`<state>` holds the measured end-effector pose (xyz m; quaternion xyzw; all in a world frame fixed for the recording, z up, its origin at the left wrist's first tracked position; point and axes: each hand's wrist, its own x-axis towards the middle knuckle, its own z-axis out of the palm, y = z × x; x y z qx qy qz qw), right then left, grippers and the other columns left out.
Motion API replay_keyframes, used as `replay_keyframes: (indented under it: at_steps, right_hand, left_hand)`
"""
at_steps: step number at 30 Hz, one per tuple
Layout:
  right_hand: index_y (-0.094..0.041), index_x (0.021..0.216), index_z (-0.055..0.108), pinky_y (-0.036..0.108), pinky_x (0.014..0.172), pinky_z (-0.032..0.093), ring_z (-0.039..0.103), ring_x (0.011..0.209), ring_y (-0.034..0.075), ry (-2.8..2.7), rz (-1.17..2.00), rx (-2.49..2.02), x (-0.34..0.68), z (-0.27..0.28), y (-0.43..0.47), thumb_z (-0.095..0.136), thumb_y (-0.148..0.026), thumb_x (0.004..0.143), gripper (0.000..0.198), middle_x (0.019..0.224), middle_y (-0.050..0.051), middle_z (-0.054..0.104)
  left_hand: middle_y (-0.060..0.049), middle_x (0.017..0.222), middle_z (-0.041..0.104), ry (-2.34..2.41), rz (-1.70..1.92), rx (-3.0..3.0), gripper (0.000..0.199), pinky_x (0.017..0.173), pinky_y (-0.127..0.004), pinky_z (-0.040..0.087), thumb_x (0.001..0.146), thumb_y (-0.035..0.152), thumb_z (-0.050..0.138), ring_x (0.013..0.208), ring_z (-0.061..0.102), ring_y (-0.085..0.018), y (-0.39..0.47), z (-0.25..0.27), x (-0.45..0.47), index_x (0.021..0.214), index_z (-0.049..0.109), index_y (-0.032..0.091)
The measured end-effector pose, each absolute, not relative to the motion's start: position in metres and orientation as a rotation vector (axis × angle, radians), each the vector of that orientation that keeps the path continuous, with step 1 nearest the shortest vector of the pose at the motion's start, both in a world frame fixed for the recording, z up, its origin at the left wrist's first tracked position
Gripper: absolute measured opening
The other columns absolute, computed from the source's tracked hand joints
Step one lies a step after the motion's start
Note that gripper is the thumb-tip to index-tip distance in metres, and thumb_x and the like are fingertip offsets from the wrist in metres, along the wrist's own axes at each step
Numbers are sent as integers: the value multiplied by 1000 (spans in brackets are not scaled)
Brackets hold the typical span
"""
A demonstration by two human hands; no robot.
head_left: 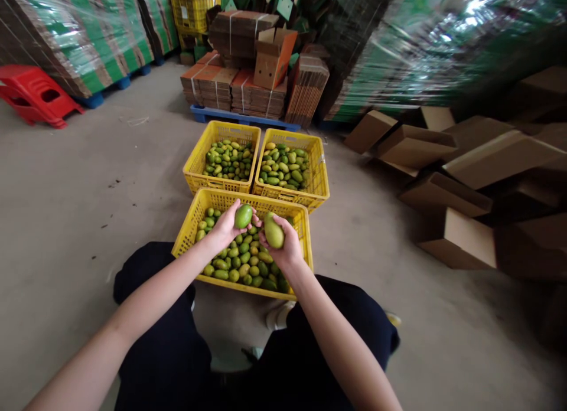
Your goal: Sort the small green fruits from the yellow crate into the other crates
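Above the nearest yellow crate (186,237), both of my hands hold fruit close together. My left hand (227,223) is closed around a bright green mango (243,217). In my right hand (289,244) sits a larger, duller yellow-green mango (274,231), gripped from its right side. Beneath them the crate is filled with many small green and yellowish mangoes (243,260), partly hidden by my hands and forearms.
Two more yellow crates, a left one (194,170) and a right one (322,173), hold mangoes just beyond. Flattened cartons (212,83) lie stacked on a blue pallet (243,117). Open cardboard boxes (469,240) are piled at right. A red stool (42,98) stands far left.
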<state>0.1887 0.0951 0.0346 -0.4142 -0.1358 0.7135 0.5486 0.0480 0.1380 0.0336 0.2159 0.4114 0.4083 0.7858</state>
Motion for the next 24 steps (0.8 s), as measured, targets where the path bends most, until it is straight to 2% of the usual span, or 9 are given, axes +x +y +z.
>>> replay_keyframes:
  at_steps: [3, 5, 7, 9, 12, 14, 18, 21, 24]
  right_hand:
    - [-20, 72, 58, 21, 40, 40, 54, 50, 11, -227, 1663, -1022, 187, 33, 96, 73, -34, 60, 24, 61, -2, 64]
    - [-21, 71, 57, 22, 40, 41, 53, 50, 11, -211, 1650, -1039, 187, 33, 97, 73, -35, 60, 24, 60, -3, 62]
    - [-21, 70, 57, 23, 39, 39, 52, 49, 12, -214, 1649, -1047, 188, 33, 97, 74, -35, 60, 24, 58, -4, 61]
    - [-22, 70, 59, 23, 38, 38, 52, 49, 12, -227, 1667, -1048, 190, 34, 97, 75, -37, 59, 24, 59, -3, 62]
    - [-22, 71, 61, 26, 42, 43, 55, 51, 14, -220, 1671, -1064, 195, 34, 99, 73, -39, 62, 22, 61, -1, 65]
    - [-23, 71, 62, 27, 45, 46, 56, 52, 15, -206, 1632, -1080, 197, 34, 100, 72, -40, 65, 21, 62, 0, 66]
    - [-22, 69, 61, 26, 44, 43, 54, 52, 13, -251, 1556, -1019, 199, 38, 99, 75, -37, 65, 21, 63, -1, 65]
    - [-22, 67, 58, 24, 47, 44, 53, 53, 11, -282, 1513, -947, 198, 42, 97, 79, -25, 60, 23, 64, -4, 62]
    - [-21, 71, 62, 24, 48, 44, 55, 55, 13, -259, 1569, -946, 200, 43, 96, 76, -32, 66, 19, 64, -2, 65]
  left_hand:
    - [-4, 63, 62, 900, 898, 565, 58, 41, -19, 36, 93, 59, 35, 45, 52, -10, 138, 33, 48, 77, 64, 12]
    - [-3, 64, 60, 924, 910, 626, 56, 43, -21, 36, 91, 61, 36, 47, 52, -11, 137, 34, 49, 80, 63, 13]
    - [-2, 72, 60, 951, 949, 708, 41, 50, -22, 41, 88, 54, 48, 56, 55, -12, 134, 36, 50, 87, 61, 16]
    - [-1, 86, 61, 995, 991, 818, 29, 65, -24, 47, 79, 39, 66, 72, 59, -14, 130, 36, 51, 98, 57, 18]
    - [-3, 104, 60, 1082, 1046, 1004, 48, 90, -29, 46, 65, 20, 80, 98, 58, -18, 125, 37, 52, 107, 57, 20]
    - [-5, 113, 60, 1093, 1082, 1089, 47, 99, -29, 42, 63, 17, 81, 109, 56, -20, 124, 40, 52, 106, 62, 19]
    - [-6, 118, 65, 986, 1075, 1021, 47, 97, -28, 45, 64, 15, 82, 108, 61, -20, 125, 47, 52, 109, 68, 21]
    - [-6, 111, 70, 966, 1091, 932, 40, 93, -27, 47, 66, 17, 82, 101, 65, -19, 126, 49, 52, 104, 69, 19]
    - [-5, 97, 73, 943, 1098, 830, 24, 82, -22, 49, 73, 22, 78, 88, 67, -15, 127, 46, 52, 95, 68, 16]
